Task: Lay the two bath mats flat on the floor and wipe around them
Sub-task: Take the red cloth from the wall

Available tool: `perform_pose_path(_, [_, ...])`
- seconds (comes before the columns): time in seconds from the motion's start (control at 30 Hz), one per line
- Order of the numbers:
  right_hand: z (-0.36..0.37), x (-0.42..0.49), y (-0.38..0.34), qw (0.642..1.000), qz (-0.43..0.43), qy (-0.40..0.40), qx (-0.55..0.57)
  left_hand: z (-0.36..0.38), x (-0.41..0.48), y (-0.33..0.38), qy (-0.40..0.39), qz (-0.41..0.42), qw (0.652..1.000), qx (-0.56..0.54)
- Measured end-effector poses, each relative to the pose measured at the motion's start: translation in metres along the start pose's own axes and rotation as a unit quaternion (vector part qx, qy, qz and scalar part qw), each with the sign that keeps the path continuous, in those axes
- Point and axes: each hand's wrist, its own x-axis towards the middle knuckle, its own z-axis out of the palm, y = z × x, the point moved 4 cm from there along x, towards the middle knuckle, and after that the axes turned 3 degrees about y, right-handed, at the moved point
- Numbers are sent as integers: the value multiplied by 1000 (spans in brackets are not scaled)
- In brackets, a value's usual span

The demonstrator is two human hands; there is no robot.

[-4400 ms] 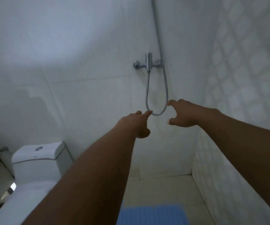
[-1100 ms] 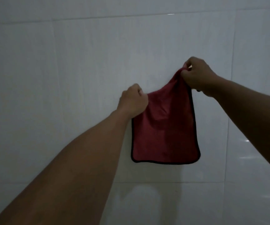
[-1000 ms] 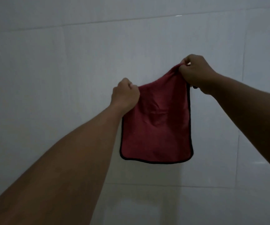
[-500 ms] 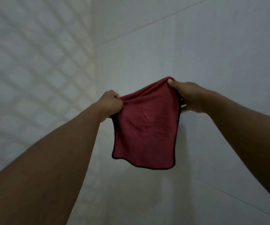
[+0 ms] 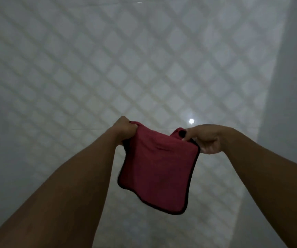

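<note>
head view: a red cloth (image 5: 157, 169) edged in black is held up at the centre before a diamond-patterned tiled wall (image 5: 108, 59). its 10 o'clock corner is gripped by the curled left hand (image 5: 125, 129), its 2 o'clock corner pinched by the right hand (image 5: 204, 138). no writing can be read on it.

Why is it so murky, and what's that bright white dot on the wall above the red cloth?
Head view: the light is dim and greyish; the dot looks like lamp glare on the glossy patterned wall; the pattern is soft, the red cloth sharper.
</note>
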Motion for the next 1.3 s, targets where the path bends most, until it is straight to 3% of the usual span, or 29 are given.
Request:
perform_pose_path(0.13, [56,60,-21,998,-28,-2,-59,-54,12,-57,41,-76,996,-4])
perform_pose_path(0.23, [92,92,-44,997,-79,-17,-7,-90,15,-85,77,-118,990,0])
perform_pose_path(0.4, [150,140,-77,990,-67,-120,42,-136,9,-120,119,-181,976,-34])
perform_pose_path(0.57, [202,173,-87,967,-35,-251,-24,-160,-15,-145,192,-238,951,-50])
perform_pose_path(0.73, [237,196,-99,937,-64,-341,-46,-168,-45,-152,279,-276,918,-61])
perform_pose_path(1.0, [318,189,-75,905,-110,-394,-115,-167,-130,-169,385,-331,859,-63])
perform_pose_path(1.17, [361,148,-64,883,-171,-408,-160,-186,-204,-176,449,-350,819,-75])
perform_pose_path(1.3, [392,93,-54,858,-180,-456,-153,-199,-268,-177,518,-367,772,-19])
